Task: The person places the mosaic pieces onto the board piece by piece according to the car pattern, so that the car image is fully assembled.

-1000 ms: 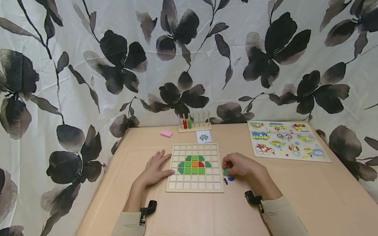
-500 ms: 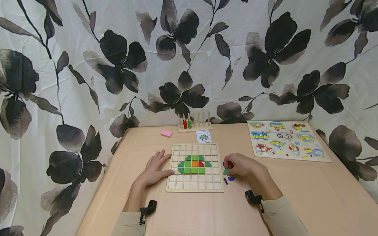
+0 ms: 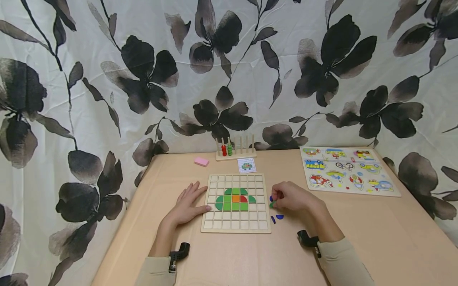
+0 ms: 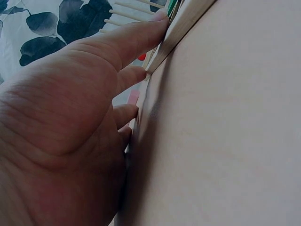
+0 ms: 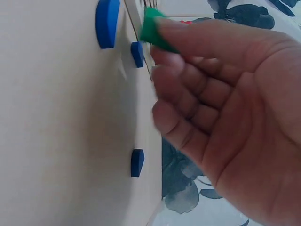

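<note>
A green piece [image 5: 149, 29] is pinched by the fingers of the right hand [image 3: 295, 197], beside the grid board [image 3: 214, 225], well in from the far edge of the tabletop [image 3: 222, 260]. A light pinch should suit; the left hand [image 3: 183, 209], fingers extended, touches the board, well placed to steady it.

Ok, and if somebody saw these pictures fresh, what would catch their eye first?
Likely the white fabric backdrop with big black flowers, filling the upper part of the head view. Then the green, orange and red tile pattern near the middle of the pale wooden grid board on the tan table. Just right of that, the right hand pinches a small green piece, with curved blue pieces nearby.
</note>
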The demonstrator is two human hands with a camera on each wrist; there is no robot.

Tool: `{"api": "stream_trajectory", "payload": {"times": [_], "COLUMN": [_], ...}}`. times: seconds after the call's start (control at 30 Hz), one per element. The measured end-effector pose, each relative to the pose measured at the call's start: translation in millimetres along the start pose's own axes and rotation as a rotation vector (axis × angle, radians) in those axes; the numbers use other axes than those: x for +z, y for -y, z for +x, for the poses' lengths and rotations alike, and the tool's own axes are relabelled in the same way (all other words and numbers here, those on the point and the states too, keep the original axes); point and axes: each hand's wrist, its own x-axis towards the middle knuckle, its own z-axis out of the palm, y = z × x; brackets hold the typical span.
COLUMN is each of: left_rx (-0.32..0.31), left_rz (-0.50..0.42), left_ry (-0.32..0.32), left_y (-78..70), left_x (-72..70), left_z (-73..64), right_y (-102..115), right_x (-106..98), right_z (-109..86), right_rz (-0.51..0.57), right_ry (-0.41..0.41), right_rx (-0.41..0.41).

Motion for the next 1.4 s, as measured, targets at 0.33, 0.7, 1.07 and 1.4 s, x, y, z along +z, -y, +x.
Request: {"api": "stream_trajectory", "payload": {"times": [0.33, 0.7, 1.07, 1.4], "left_rx": [0.004, 0.006, 0.001, 0.007], "left_rz": [0.003, 0.008, 0.005, 0.014], "left_ry": [0.0, 0.0, -0.002, 0.0], "left_y": [-0.2, 0.1, 0.9, 2.0], "left_x": [0.2, 0.2, 0.8, 1.1], "left_z": [1.2, 1.2, 0.7, 2.0], "right_y": [14.6, 24.8, 27.8, 31.6], "right_x": [10.9, 34.5, 39.9, 45.3], "right_z": [10.7, 21.8, 24.8, 27.2], "right_rz": [0.143, 0.064, 0.138, 0.04], "right_ry": [-0.132, -0.093, -0.047, -0.044], "right_rx": [-0.147, -0.198, -0.135, -0.156]}}
